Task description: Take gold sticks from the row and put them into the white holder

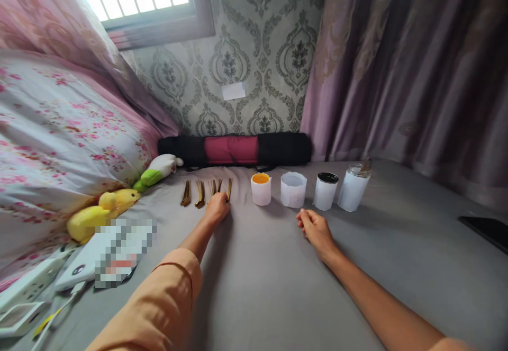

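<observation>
Left hand (pixel 217 208) covers brown sticks (pixel 200 194) left of the cups (pixel 293 190), grip unclear. Right hand (pixel 316 229), fisted, empty, rests on open sheet (pixel 257 287) before them.

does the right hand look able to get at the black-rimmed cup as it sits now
Probably yes: the right hand rests on the grey sheet just short of the black-rimmed cup, with only bare sheet between them.

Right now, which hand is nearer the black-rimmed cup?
Right. The right hand rests just before the black-rimmed cup; the left hand is far left, at the brown sticks.
</observation>
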`<state>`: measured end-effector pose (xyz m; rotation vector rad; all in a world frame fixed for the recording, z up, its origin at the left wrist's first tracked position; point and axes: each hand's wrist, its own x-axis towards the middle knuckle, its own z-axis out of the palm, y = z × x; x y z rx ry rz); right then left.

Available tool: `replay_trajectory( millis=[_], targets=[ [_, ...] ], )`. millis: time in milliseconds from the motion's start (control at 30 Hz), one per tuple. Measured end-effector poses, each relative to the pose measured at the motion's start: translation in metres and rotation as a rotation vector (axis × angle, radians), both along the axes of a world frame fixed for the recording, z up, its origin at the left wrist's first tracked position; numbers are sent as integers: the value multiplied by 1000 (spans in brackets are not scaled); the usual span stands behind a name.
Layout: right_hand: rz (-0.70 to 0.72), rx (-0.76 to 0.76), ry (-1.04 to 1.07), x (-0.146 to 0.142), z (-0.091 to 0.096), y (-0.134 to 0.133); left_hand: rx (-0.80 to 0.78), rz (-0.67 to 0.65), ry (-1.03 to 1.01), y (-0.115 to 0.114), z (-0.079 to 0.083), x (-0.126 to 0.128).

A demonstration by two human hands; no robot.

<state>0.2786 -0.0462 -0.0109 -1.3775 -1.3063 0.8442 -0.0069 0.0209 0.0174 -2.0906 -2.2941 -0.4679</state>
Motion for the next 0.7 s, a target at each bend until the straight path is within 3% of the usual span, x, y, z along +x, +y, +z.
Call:
replay_trajectory(
  millis=[700],
  targets=[
    [9,10,6,1,-1,1,-25,23,-39,1,0,-1]
  ],
)
